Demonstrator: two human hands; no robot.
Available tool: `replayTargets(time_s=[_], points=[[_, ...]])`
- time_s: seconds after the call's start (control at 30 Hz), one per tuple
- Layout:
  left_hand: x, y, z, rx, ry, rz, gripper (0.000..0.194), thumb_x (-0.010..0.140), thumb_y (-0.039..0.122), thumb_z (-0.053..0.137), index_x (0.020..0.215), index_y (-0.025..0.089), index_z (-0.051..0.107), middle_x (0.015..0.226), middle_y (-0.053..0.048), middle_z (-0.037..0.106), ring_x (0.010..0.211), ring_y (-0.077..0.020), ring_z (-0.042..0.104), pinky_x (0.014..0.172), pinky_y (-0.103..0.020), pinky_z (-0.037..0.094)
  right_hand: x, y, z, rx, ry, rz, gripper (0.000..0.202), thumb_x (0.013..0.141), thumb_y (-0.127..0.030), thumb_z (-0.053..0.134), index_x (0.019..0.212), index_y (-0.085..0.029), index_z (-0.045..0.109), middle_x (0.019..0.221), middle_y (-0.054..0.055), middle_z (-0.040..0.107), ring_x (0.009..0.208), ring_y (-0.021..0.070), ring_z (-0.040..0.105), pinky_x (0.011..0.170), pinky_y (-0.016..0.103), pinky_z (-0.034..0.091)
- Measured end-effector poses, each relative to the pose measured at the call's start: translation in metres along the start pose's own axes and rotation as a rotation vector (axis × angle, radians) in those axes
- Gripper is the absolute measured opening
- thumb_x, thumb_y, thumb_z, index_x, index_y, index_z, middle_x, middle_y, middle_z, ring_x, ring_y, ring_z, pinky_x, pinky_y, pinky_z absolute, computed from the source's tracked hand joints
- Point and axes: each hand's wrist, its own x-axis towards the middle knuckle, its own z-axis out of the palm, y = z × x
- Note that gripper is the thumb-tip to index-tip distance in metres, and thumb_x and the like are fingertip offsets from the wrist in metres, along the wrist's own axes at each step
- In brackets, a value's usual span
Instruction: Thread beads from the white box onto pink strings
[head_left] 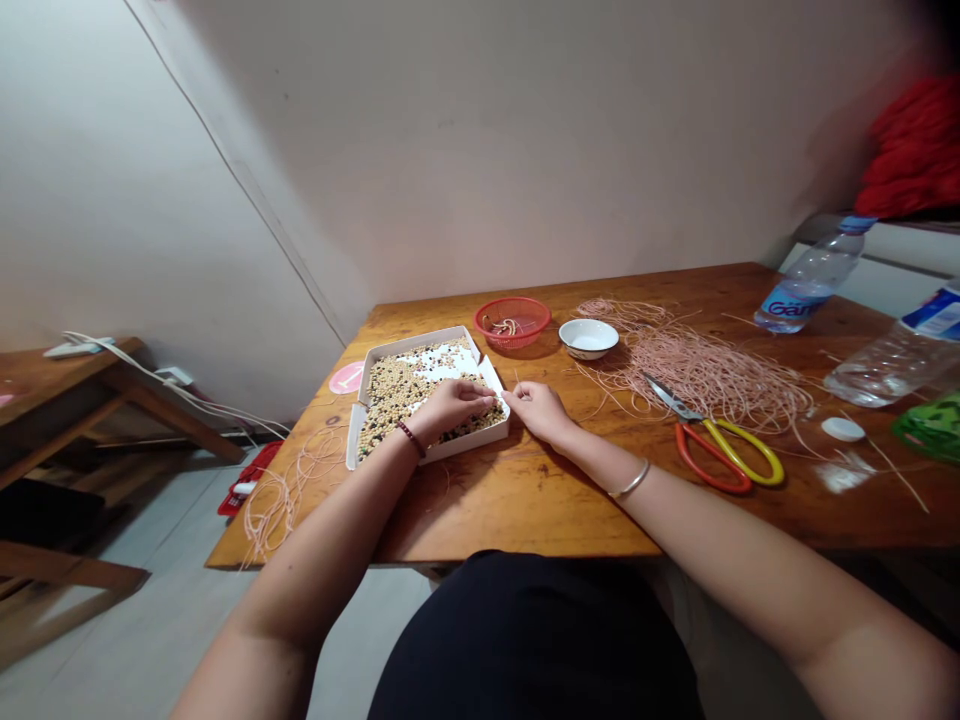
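Note:
A shallow white box (491,375) holds many small beads (397,385), mostly cream with dark ones mixed in. My left hand (450,408) is over the box's near right part, its thumb and fingertips pinched together; whatever lies between them is too small to name. Just outside the right wall, my right hand (540,408) is closed, thumb against fingers, on a thin pinkish cord (516,376) of which a short bit shows above the fingers. The two hands' fingertips are close to each other but apart.
Behind the box are a red basket (512,345) with short strands in it and a white bowl (589,345). Right of them lie a heap of pink cord (720,370), scissors (712,440), a white cap (843,429) and plastic bottles (814,275). Loose cord (274,500) hangs over the table's left edge.

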Motion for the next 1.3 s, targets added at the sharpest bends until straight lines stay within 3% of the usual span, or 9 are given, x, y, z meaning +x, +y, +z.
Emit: replayTargets(time_s=[0.27, 0.8, 1.0, 1.3], points=[[0.001, 0.001, 0.002, 0.056, 0.107, 0.071, 0.038, 0.064, 0.043, 0.075, 0.084, 0.012, 0.071, 0.081, -0.009, 0.072, 0.065, -0.0137, 0.062, 0.061, -0.023, 0.047, -0.001, -0.002, 0.000, -0.004, 0.004, 0.012, 0.035, 0.074, -0.049, 0.053, 0.060, -0.017, 0.056, 0.059, 0.001, 0.058, 0.057, 0.0132, 0.048, 0.054, 0.023, 0.031], [0.004, -0.004, 0.002, 0.000, 0.042, 0.121, 0.037, 0.065, 0.040, 0.075, 0.085, 0.010, 0.067, 0.083, -0.010, 0.071, 0.073, -0.0153, 0.066, 0.067, -0.025, 0.050, 0.001, 0.003, 0.003, 0.085, -0.043, -0.009, 0.043, 0.070, -0.058, 0.055, 0.057, -0.017, 0.053, 0.054, -0.001, 0.051, 0.054, 0.0113, 0.043, 0.052, 0.023, 0.031], [0.002, 0.000, 0.003, -0.101, 0.031, 0.092, 0.044, 0.060, 0.032, 0.080, 0.093, 0.012, 0.058, 0.078, -0.008, 0.070, 0.071, -0.0143, 0.066, 0.068, -0.026, 0.051, 0.001, 0.002, 0.003, 0.115, -0.033, 0.006, 0.044, 0.067, -0.058, 0.058, 0.053, -0.018, 0.049, 0.052, -0.002, 0.047, 0.053, 0.0105, 0.040, 0.051, 0.022, 0.029], [-0.003, 0.009, 0.003, -0.123, 0.131, 0.099, 0.050, 0.062, 0.030, 0.080, 0.102, 0.011, 0.055, 0.082, -0.010, 0.071, 0.076, -0.0170, 0.067, 0.071, -0.030, 0.051, 0.003, 0.001, 0.003, 0.134, -0.023, 0.038, 0.038, 0.070, -0.050, 0.055, 0.050, -0.018, 0.047, 0.049, -0.004, 0.042, 0.052, 0.0103, 0.038, 0.050, 0.023, 0.028]])
